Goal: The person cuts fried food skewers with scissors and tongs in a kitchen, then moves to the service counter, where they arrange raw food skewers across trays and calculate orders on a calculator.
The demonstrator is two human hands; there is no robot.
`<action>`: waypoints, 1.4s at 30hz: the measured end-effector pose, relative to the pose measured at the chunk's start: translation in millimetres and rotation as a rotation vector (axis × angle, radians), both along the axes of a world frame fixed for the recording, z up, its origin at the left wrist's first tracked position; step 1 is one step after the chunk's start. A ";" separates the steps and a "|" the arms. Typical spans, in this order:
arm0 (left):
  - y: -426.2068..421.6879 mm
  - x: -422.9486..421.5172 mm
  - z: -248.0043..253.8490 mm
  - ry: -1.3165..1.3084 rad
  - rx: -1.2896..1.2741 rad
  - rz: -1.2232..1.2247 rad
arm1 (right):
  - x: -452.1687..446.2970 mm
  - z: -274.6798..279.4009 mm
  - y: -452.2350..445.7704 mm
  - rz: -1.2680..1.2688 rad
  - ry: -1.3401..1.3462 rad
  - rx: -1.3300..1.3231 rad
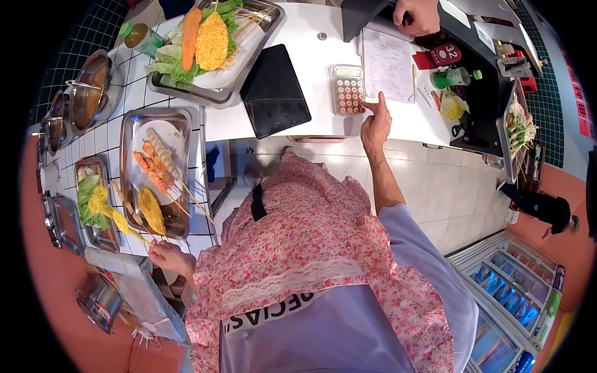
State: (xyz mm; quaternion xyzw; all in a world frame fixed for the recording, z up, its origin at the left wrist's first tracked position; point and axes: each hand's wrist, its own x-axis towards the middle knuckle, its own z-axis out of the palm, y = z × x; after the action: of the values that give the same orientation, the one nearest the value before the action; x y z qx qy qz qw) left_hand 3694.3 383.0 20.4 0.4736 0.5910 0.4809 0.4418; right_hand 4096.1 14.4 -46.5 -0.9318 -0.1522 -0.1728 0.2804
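Note:
My left hand (169,256) is closed around the stick of a skewer at the lower left. Yellow folded food (109,210) is threaded on that skewer, above the edge of a small metal tray (103,235) with green leaves. My right hand (377,126) lies at the counter's front edge, index finger stretched toward an open notebook (388,68) with handwriting. Its thumb reaches the lower right corner of a calculator (347,91); whether they touch I cannot tell. Beside my left hand, a metal tray (132,118) carries several skewers (163,160) on a white plate and a breaded cutlet (151,210).
A black tablet (273,93) lies left of the calculator. Behind it a tray (230,99) holds lettuce and breaded food (212,42). Sauce pots (93,87) stand far left. Another person's hand (418,15) is above the notebook; bottles (451,78) lie at right.

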 end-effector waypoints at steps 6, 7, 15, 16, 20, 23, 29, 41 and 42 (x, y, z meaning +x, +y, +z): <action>0.4 -1.3 -1.0 -0.029 0.023 -0.010 | 2.7 -0.2 3.7 0.026 -0.018 -0.060; -0.3 -0.4 0.4 -0.028 0.020 -0.009 | 3.0 -0.2 4.2 0.033 -0.019 -0.056; -9.1 9.4 11.1 0.007 0.012 0.004 | 15.7 0.2 20.3 0.117 0.034 -0.037; -9.6 10.4 12.6 0.015 0.009 0.009 | 15.5 5.2 25.8 0.158 0.043 -0.046; -11.0 11.2 13.3 0.013 -0.004 0.021 | 18.6 -0.9 41.6 0.295 -0.036 -0.206; -8.8 5.9 12.0 -0.012 0.001 -0.015 | 17.9 4.9 39.0 0.258 -0.015 -0.132; -10.9 5.7 10.8 -0.021 0.012 -0.013 | 7.2 0.1 -7.2 0.020 0.043 -0.004; -4.0 11.6 11.9 -0.004 -0.015 -0.006 | -3.3 0.6 -12.5 0.024 0.084 -0.059; -4.8 13.2 12.3 -0.003 -0.018 0.015 | -4.6 2.0 -12.9 0.001 0.030 -0.042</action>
State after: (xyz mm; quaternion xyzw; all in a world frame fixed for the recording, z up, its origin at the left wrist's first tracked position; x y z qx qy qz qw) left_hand 3707.5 378.3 32.7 0.4645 0.5983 0.4796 0.4431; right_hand 4091.5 1.5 -44.4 -0.9400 -0.1522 -0.1554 0.2630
